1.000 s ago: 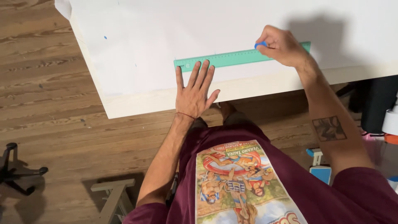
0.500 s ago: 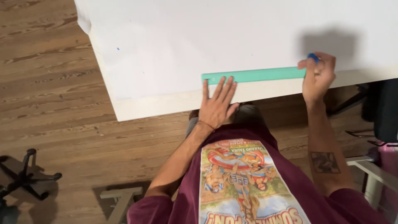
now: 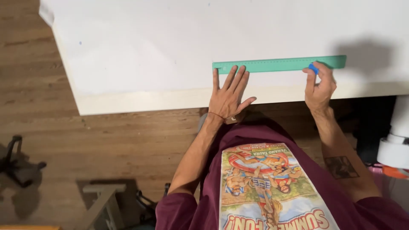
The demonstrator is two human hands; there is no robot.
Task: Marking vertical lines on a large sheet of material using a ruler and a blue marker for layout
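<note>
A long green ruler [image 3: 279, 64] lies flat on a large white sheet [image 3: 170, 47] near its front edge. My left hand [image 3: 228, 94] is spread flat on the sheet, its fingertips pressing on the ruler's left end. My right hand [image 3: 319, 87] holds a small blue pen [image 3: 313, 68] with its tip against the lower edge of the ruler, towards the right end.
The white sheet rests on a pale board whose front edge [image 3: 149, 101] overhangs a wooden floor [image 3: 47, 127]. A black stand [image 3: 17, 164] and a grey frame [image 3: 102, 200] are on the floor at left. White rolls [image 3: 394, 149] stand at right.
The view has shifted. My right hand with the pen stays near the ruler's right end, its grip now lower on the ruler's edge. The left hand still pins the left end.
</note>
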